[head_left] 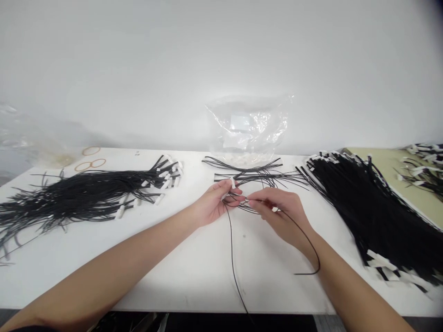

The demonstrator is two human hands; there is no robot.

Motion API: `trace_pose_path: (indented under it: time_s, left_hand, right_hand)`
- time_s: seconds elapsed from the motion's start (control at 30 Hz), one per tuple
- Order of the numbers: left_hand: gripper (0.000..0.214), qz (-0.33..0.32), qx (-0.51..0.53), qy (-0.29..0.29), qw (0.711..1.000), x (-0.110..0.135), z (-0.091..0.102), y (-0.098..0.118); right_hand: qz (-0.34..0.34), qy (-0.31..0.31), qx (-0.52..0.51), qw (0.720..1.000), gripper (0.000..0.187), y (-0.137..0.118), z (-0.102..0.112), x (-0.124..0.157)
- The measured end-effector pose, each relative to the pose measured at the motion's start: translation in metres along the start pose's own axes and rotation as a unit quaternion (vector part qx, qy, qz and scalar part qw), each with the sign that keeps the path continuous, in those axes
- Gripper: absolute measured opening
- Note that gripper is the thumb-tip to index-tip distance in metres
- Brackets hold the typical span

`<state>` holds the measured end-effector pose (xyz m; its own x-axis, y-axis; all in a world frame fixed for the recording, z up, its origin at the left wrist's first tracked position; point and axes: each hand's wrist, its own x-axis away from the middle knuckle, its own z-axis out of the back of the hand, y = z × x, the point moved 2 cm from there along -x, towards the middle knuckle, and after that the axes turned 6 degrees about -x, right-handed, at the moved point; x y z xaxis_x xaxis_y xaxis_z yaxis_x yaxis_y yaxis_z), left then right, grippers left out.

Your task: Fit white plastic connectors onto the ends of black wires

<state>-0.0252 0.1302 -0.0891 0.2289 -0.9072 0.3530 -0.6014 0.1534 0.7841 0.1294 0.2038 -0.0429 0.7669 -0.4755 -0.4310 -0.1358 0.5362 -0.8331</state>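
Between thumb and fingers, my left hand [217, 200] grips a small white connector [233, 182] with thin black wires running from it. One of those wires hangs down past the table's front edge. Close beside it, my right hand [282, 210] pinches a black wire [313, 246], whose free end curves down below the wrist. The fingertips of both hands almost meet. Just behind them lie loose black wires [256, 167] on the white table [207, 267]. Exactly where the pinched wire meets the connector is too small to make out.
A bundle of black wires with white connectors [90, 189] lies at left. A larger, thicker bundle [377, 216] spreads at right, beside a yellow-green surface [384, 170] with more wires. A clear plastic bag [249, 129] leans at the back wall. Rubber bands [90, 164] lie back left.
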Motion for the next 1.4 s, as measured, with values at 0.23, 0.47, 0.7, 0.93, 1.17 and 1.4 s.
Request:
trace_pose_path:
  time_s: [0.23, 0.47, 0.7, 0.93, 1.17, 1.4]
  left_hand:
    - [0.023, 0.013, -0.028, 0.01, 0.999, 0.0, 0.001, -0.001]
    - [0.024, 0.02, -0.042, 0.001, 0.999, 0.001, 0.002, 0.0]
    - [0.025, 0.02, -0.047, 0.004, 0.999, 0.002, 0.001, 0.0]
    - [0.025, 0.015, -0.046, -0.011, 0.999, 0.002, 0.001, 0.0]
    - [0.028, 0.012, -0.07, -0.038, 0.997, 0.003, 0.001, 0.0]
    - [0.03, 0.014, -0.096, -0.054, 0.994, 0.004, 0.0, 0.0]
  right_hand:
    - [-0.112, 0.248, -0.282, 0.92, 0.016, 0.009, 0.028, -0.009]
    - [-0.094, 0.377, -0.402, 0.829, 0.021, 0.006, 0.058, -0.014]
    - [-0.062, 0.347, -0.496, 0.794, 0.026, 0.006, 0.07, -0.016]
    - [-0.097, 0.172, -0.195, 0.961, 0.02, -0.002, 0.05, -0.004]
    - [-0.017, 0.0, 0.051, 0.999, 0.019, 0.001, 0.021, -0.001]
    - [-0.052, -0.01, 0.074, 0.996, 0.019, 0.007, 0.019, -0.002]
